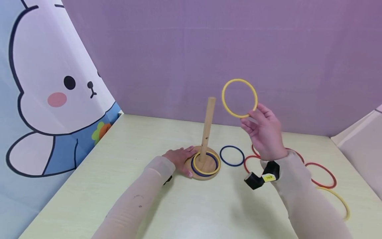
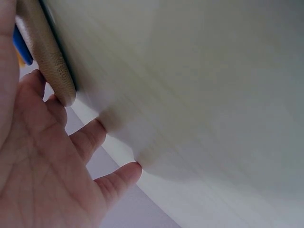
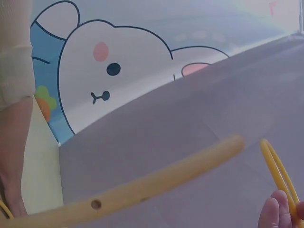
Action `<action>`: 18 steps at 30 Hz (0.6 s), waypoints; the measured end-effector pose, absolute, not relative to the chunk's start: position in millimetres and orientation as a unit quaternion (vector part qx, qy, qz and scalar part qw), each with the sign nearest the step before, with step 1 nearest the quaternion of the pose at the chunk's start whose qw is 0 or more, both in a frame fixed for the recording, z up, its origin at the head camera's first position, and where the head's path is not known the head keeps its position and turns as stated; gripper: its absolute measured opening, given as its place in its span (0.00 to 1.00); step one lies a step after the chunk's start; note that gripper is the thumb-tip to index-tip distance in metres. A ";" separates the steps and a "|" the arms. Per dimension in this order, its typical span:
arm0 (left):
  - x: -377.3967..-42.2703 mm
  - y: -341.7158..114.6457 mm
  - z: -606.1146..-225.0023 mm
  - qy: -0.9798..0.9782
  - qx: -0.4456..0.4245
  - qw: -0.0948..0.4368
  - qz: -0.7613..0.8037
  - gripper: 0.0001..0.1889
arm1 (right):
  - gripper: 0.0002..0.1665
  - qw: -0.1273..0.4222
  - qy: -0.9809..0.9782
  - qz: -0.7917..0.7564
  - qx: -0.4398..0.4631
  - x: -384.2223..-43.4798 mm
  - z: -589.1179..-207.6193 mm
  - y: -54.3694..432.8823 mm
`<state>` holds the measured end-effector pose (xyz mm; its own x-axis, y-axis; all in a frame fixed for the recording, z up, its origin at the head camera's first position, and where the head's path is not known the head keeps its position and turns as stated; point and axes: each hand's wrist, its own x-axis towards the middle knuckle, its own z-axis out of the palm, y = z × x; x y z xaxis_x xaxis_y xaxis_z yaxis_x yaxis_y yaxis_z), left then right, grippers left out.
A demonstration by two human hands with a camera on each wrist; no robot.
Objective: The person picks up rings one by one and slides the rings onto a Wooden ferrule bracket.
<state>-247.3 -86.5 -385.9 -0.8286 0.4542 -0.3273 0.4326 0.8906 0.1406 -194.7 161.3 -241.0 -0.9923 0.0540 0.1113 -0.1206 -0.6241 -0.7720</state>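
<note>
A thin yellow ring point(image 1: 222, 96) stands upright in the air, its lower right edge pinched between the thumb and fingers of my right hand point(image 1: 265, 132). To its left rises a wooden post point(image 1: 208, 126) with small holes, on a round wooden base point(image 1: 208, 166). The post's top also shows in the right wrist view, just left of the held ring. Around the foot of the post lie a yellow ring point(image 1: 219, 162) and a dark blue ring point(image 2: 23, 46). My left hand point(image 1: 178, 159) rests at the base's left edge with fingers spread, some fingertips touching it in the left wrist view.
On the pale table point(image 1: 143, 139), a dark blue ring point(image 1: 232, 146) lies right of the base. Several red rings point(image 1: 335, 181) and a yellow ring point(image 1: 347, 209) lie farther right, partly behind my right arm. A purple wall point(image 1: 167, 66) stands behind.
</note>
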 end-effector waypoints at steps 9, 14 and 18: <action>-247.5 -84.9 -386.4 0.956 0.230 0.183 0.022 0.52 | 0.13 0.018 -0.471 0.882 0.022 -201.0 -242.3 132.8; -248.2 -85.4 -386.9 0.956 0.227 0.183 0.020 0.52 | 0.12 0.016 -0.489 0.872 0.021 -202.8 -244.7 122.5; -247.7 -85.4 -386.6 0.957 0.228 0.180 0.020 0.52 | 0.12 0.013 -0.499 0.866 0.020 -203.3 -247.8 119.6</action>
